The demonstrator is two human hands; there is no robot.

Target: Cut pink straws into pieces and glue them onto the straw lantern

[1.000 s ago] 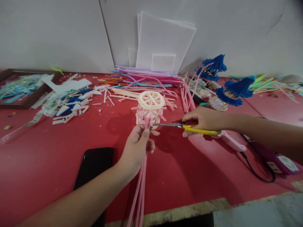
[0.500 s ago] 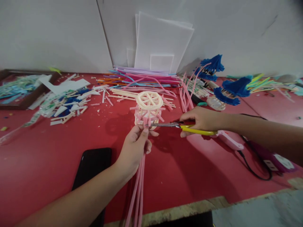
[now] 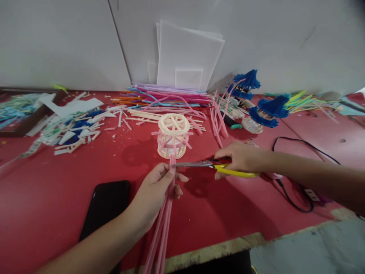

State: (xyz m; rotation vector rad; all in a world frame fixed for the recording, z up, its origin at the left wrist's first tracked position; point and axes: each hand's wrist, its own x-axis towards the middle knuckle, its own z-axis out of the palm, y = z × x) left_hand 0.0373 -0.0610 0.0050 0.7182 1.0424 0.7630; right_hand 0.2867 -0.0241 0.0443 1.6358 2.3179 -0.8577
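Note:
Between the thumb and fingers of my left hand [image 3: 159, 182] is a bundle of long pink fuzzy strips [image 3: 163, 232], like pipe cleaners, hanging down past the table edge. Their short upper ends poke out above my fingertips. My right hand [image 3: 235, 160] grips yellow-handled scissors [image 3: 196, 164], whose blades point left and lie across the strips just above my left fingers. Whether the blades touch each other is too small to tell. Just beyond stands a small cream round frame [image 3: 173, 123] with short pink pieces sticking out around its middle.
A black phone [image 3: 107, 205] lies left of my left forearm. Scraps [image 3: 76, 129] cover the back left, beside a brown tray [image 3: 34, 120]. Coloured strips [image 3: 168, 95] are piled against the wall. Blue-roofed models [image 3: 269, 108] and a black cable [image 3: 305, 140] are on the right.
Both hands, with the strips and scissors, have come nearer, away from the cream frame. A gap now shows between frame and hands. The view has shifted slightly.

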